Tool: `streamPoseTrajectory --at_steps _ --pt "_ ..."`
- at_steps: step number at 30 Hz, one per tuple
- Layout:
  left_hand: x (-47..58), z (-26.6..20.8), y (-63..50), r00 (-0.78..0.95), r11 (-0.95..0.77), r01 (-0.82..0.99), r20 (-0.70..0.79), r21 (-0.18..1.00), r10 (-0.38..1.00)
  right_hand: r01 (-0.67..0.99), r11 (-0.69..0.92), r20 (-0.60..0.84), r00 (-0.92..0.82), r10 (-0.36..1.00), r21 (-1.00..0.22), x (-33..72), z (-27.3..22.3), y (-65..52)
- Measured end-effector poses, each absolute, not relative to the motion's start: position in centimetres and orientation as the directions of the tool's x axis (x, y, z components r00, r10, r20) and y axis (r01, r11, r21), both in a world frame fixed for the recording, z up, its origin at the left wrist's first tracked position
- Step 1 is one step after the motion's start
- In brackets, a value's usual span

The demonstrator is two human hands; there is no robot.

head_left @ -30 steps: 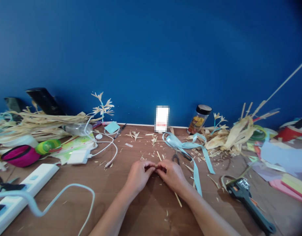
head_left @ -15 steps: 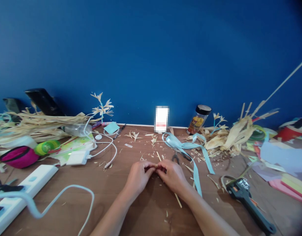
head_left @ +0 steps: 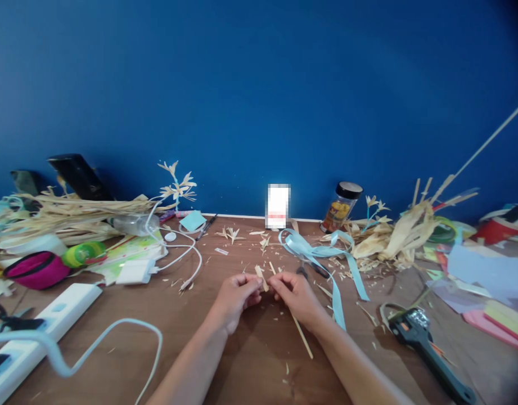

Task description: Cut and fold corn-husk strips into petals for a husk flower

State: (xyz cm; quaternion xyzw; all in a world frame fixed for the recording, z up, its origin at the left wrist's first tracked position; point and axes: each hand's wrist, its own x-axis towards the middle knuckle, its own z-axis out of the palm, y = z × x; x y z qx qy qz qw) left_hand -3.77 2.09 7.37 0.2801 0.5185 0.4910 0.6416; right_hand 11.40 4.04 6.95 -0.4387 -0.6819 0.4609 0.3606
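A short pale strip of dried husk (head_left: 262,278) stands up between my two hands above the wooden table (head_left: 259,360). The thumb and fingers of my left hand (head_left: 238,295) pinch it from the left. My right hand (head_left: 296,295) is closed too, its fingertips pressed together at the strip's lower right edge. Beneath the right hand a thin straw-coloured stick (head_left: 303,337) lies slantwise on the table, its middle hidden. Dark-handled scissors (head_left: 301,271) lie just beyond the right hand, partly covered. A light blue ribbon (head_left: 337,298) trails down beside that hand.
To the right lie a glue gun (head_left: 431,349), a husk bundle (head_left: 406,236) and coloured papers (head_left: 486,270). A black-lidded jar (head_left: 342,207) leans by the blue wall. On the left are a power strip (head_left: 52,320), a white charger (head_left: 136,271), cables and a husk flower (head_left: 178,183).
My hands have drawn slightly apart and turned. The husk strip, mostly hidden between the fingertips before, now shows upright. The stick on the table has stayed in place.
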Motion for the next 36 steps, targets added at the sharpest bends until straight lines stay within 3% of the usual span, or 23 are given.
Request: streamPoseTrajectory --at_steps 4,10,16,23,29,36 --pt "-4.0 7.5 2.1 0.020 0.393 -0.460 -0.433 0.796 0.901 0.245 0.147 0.057 -0.339 0.939 -0.958 11.3 7.1 4.1" --pt "-3.9 7.2 2.2 0.013 0.394 -0.490 -0.446 0.777 0.895 0.275 0.199 0.085 -0.376 0.923 -0.941 11.1 7.0 3.8" --pt "-3.6 6.9 2.2 -0.014 0.388 -0.512 -0.459 0.766 0.888 0.434 0.405 0.242 -0.383 0.892 -0.805 10.8 7.2 3.2" --pt "-3.3 6.7 1.9 -0.014 0.358 -0.489 -0.418 0.795 0.909 0.499 0.417 0.248 -0.370 0.895 -0.760 10.7 7.1 3.1" --pt "-2.6 7.1 1.5 -0.074 0.304 -0.449 -0.374 0.840 0.924 0.425 0.335 0.193 -0.343 0.919 -0.841 10.6 7.2 3.1" --pt "-2.1 6.6 1.6 -0.122 0.199 -0.530 -0.306 0.824 0.944 0.323 0.233 0.110 -0.357 0.928 -0.917 10.6 6.6 3.3"
